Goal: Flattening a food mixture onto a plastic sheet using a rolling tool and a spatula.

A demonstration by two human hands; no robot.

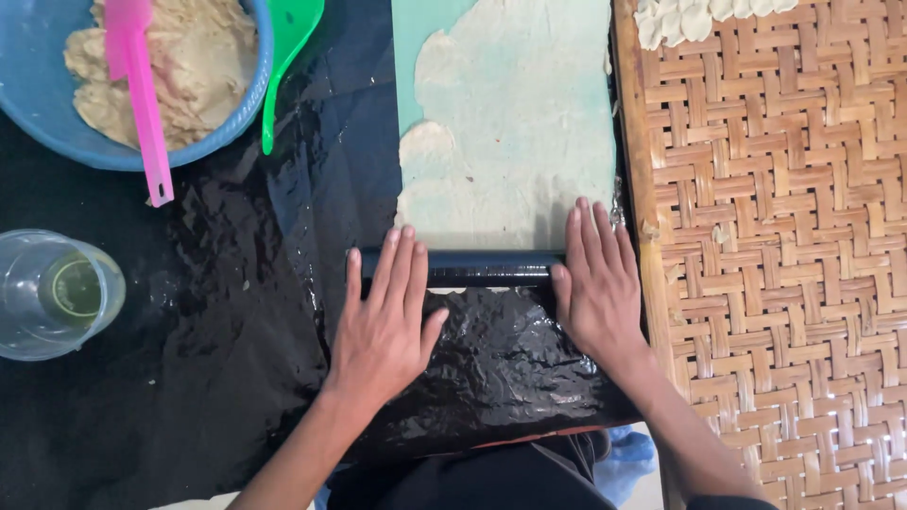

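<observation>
In the middle of the frame, the left hand (383, 316) and right hand (597, 283) press flat, open-palmed, on the ends of a dark, stiff cylindrical roller (487, 267) over thin, soft, probably tearable pale dough (515, 132).

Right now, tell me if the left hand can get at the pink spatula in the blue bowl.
Probably yes. The left hand lies flat on the dark roller, and only bare black plastic sheet lies between it and the pink spatula, whose handle juts over the blue bowl rim.
</observation>
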